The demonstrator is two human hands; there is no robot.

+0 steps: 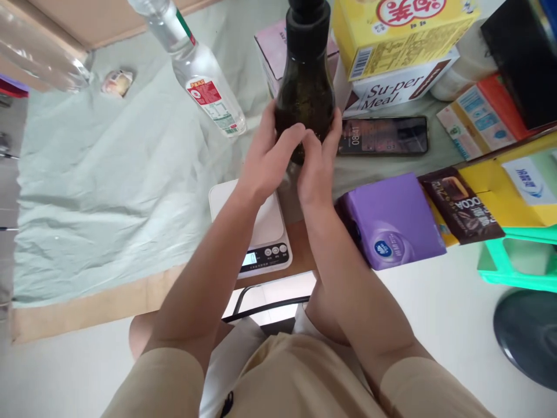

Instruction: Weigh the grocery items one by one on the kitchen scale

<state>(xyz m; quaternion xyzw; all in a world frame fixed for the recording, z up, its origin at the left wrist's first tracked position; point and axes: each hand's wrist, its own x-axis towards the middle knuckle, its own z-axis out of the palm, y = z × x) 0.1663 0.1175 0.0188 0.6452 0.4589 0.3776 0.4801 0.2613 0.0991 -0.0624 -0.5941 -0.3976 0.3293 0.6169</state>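
Closest to me I see my own beige shirt and both bare forearms reaching forward over the edge of the wooden table (108,305). Just beyond the edge sits a white digital kitchen scale (261,232) with a dark display strip and round buttons facing me; my left forearm crosses over its platform.

Past the scale, my left hand (265,157) and my right hand (315,168) are brought together around the lower body of a dark glass bottle with a black cap (306,81). The left hand wraps its left side with the thumb across the front, the right hand presses against its right side, and the fingertips of the two meet in front of the glass. The bottle stands upright just behind the scale, its base hidden by my hands, so I cannot tell whether it rests on the table or is lifted.

To the right, near my right arm, lies a purple soft tissue pack (391,220), and beside it a brown cocoa sachet (461,203). Behind those, a black smartphone (383,136) lies flat with its screen lit, just right of the bottle.

Farther back stands a white "Super Meal" carton (391,87) with a yellow cardboard box (400,35) stacked on it. To the left, a clear plastic bottle with a red label (204,75) stands on the pale green cloth (100,174) covering the table.
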